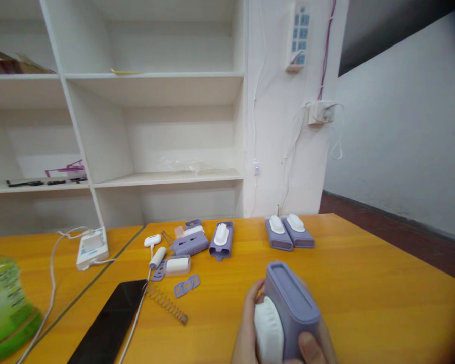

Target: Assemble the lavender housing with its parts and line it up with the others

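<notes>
We work over a wide orange desk (364,273) with white shelves (155,81) at twelve o'clock. At six o'clock we hold a purple case (291,298) with a white insert (268,331) pressed to its side. Our left hand (248,328) wraps the white part; our right hand (313,344) clamps the case, thumb in front, so both grips are closed on it. We judge that steady, even pressure suits this fit.

Open room lies at three o'clock, up to the desk edge. At ten o'clock lie a black tablet (109,318), a spring (167,302) and loose purple parts (187,285). Two finished cases (290,232) sit at twelve o'clock.
</notes>
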Demonstrator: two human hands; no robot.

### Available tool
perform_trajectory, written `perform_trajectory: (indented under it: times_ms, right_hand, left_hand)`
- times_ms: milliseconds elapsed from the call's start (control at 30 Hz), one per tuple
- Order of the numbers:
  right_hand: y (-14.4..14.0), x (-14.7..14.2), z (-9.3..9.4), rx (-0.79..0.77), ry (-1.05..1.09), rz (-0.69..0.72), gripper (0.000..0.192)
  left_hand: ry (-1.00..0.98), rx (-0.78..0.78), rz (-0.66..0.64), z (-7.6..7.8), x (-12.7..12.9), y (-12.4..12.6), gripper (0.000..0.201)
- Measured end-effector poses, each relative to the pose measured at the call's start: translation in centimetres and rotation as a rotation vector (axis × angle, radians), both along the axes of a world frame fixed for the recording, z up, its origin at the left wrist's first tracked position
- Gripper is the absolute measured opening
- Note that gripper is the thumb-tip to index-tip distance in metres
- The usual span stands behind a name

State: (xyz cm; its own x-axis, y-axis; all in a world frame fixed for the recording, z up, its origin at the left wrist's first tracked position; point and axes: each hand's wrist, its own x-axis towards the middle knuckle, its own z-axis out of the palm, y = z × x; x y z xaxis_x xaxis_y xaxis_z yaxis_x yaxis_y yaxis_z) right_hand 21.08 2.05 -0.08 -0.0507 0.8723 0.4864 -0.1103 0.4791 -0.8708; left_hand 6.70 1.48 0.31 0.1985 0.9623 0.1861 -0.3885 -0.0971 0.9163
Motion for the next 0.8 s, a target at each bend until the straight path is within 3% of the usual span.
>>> perform_trajectory:
  times_ms: [100, 233, 333, 467, 667, 800]
  right_hand:
    - [0.2, 0.4, 2.0, -0.086, 0.104, -0.018, 0.079]
    - [0.8, 1.0, 4.1, -0.135, 0.044, 0.041, 0.077]
    - [0.8, 1.1, 4.9, -0.159, -0.034, -0.021, 0.066]
    - [0.9, 1.2, 4.8, -0.147, -0.068, -0.175, 0.06]
    - [1.1, 1.5, 4.2, -0.133, -0.089, -0.252, 0.061]
    - [0.8, 1.5, 4.9, -0.155, -0.064, -0.268, 0.06]
  left_hand:
    - [0.213, 0.009, -0.003, -0.2, -0.8, 1.0, 0.118]
    - [0.579, 0.099, 0.108, 0.7, -1.8, 1.1, 0.129]
    - [0.75, 0.083, 0.192, 1.3, -2.0, 0.7, 0.116]
    - [0.834, 0.049, 0.256, 1.3, -1.8, 0.5, 0.099]
    - [0.882, 0.065, 0.373, 0.4, -0.4, 0.4, 0.056]
    - [0.861, 0.099, 0.385, 0.7, 0.5, 0.0, 0.057]
